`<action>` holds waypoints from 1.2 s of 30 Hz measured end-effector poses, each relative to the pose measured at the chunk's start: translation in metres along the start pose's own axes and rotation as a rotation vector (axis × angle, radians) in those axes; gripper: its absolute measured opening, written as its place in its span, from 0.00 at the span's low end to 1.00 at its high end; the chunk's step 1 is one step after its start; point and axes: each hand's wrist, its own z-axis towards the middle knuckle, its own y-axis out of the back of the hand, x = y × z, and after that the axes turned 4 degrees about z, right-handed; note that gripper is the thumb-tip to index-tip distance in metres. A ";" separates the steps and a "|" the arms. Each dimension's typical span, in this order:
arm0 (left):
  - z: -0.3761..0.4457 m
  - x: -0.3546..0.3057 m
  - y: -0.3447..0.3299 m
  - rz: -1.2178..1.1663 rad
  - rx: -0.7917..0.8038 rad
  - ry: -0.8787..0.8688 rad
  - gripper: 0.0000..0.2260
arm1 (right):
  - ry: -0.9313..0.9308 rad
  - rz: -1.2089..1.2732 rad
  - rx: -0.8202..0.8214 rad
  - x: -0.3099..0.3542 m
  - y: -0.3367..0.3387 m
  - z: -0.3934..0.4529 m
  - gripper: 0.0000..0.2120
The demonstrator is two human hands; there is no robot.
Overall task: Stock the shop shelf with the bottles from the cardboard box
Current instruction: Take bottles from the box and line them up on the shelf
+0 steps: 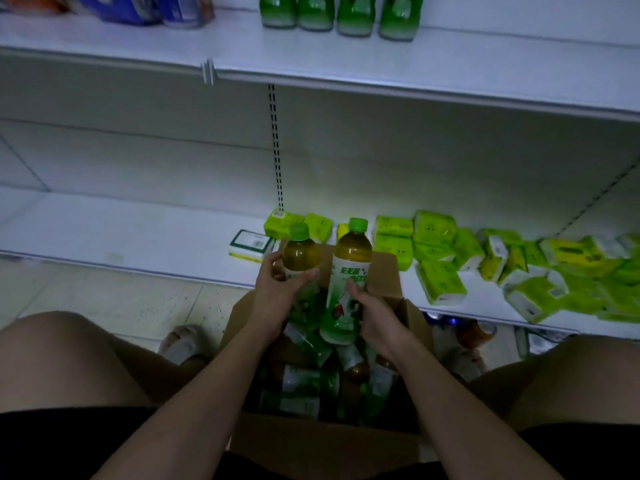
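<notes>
Each hand's grip is curled round a green-capped bottle: the left hand (277, 292) holds one bottle (300, 252), the right hand (375, 315) another bottle (348, 282), both lifted above the cardboard box (322, 441). The upper shelf (450, 69) sits high (four bottles already there), so carrying two at once risks a slip, or knocking that row.

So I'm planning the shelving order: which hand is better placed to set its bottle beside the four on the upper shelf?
Probably the right hand: its bottle is held higher and sits more directly below the shelved bottles than the left hand.
</notes>
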 end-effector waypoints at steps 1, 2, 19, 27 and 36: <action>0.000 -0.015 0.001 0.000 0.002 -0.041 0.29 | 0.029 -0.009 0.036 0.009 -0.005 -0.003 0.27; 0.001 -0.030 0.002 0.006 0.011 -0.077 0.27 | 0.057 -0.027 0.067 0.019 -0.010 -0.006 0.24; 0.002 -0.292 -0.023 -0.103 0.209 -0.467 0.35 | 0.765 -0.286 -0.005 0.232 -0.090 -0.082 0.30; 0.025 -0.359 -0.052 -0.165 0.246 -0.492 0.32 | 0.925 -0.375 -0.107 0.309 -0.095 -0.089 0.35; 0.075 -0.371 -0.095 -0.168 0.172 -0.495 0.36 | 0.936 -0.366 -0.169 0.350 -0.084 -0.052 0.33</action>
